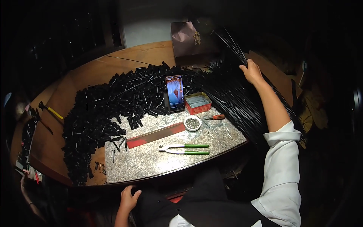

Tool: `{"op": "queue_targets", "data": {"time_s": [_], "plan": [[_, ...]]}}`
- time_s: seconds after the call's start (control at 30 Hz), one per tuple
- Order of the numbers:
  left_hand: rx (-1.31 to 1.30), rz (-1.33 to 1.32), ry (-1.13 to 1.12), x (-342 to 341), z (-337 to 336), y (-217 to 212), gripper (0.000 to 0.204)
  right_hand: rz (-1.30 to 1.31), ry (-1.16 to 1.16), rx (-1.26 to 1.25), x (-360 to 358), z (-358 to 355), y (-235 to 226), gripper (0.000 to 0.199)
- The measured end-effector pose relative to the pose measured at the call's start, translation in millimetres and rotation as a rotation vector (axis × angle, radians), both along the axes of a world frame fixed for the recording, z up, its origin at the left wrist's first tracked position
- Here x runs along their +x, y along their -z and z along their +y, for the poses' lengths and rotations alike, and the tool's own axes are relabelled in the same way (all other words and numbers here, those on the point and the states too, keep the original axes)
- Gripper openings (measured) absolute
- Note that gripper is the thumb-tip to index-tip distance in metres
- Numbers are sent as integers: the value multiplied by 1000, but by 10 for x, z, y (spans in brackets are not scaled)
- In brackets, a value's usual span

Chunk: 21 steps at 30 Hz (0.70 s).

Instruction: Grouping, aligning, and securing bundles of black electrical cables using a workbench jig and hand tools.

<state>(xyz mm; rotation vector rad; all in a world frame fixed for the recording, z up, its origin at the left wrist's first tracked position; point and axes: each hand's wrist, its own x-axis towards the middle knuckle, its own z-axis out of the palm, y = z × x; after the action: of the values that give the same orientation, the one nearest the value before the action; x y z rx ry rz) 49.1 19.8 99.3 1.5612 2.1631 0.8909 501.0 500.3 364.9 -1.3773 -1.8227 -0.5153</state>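
My right hand [251,72] reaches far out to the right and is closed around thin black rods [230,41] rising from a large bundle of black rods [234,98] lying across the table's right side. My left hand [128,198] rests low by the table's near edge, fingers curled on a dark object below the edge; what it is I cannot tell. A big heap of small black tube-like parts [102,113] covers the table's left and middle.
On a grey stone slab [151,159] lie green-handled pliers [185,148], a red metal strip [155,135], a small bowl of screws [193,123], an orange-handled screwdriver [214,117] and a red tin [198,103]. A lit phone [175,93] stands upright. A yellow-handled hammer [51,110] lies far left.
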Motion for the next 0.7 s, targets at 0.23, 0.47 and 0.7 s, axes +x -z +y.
{"op": "queue_targets", "data": {"time_s": [0.23, 0.47, 0.7], "plan": [[208, -131, 53, 282, 147, -796, 20, 479, -286, -643, -481, -596, -588, 29], [319, -37, 156, 316, 429, -1415, 18, 563, -560, -676, -849, -978, -706, 22], [502, 35, 175, 421, 715, -1909, 20, 405, -815, -570, -1229, -1311, -548, 20]]}}
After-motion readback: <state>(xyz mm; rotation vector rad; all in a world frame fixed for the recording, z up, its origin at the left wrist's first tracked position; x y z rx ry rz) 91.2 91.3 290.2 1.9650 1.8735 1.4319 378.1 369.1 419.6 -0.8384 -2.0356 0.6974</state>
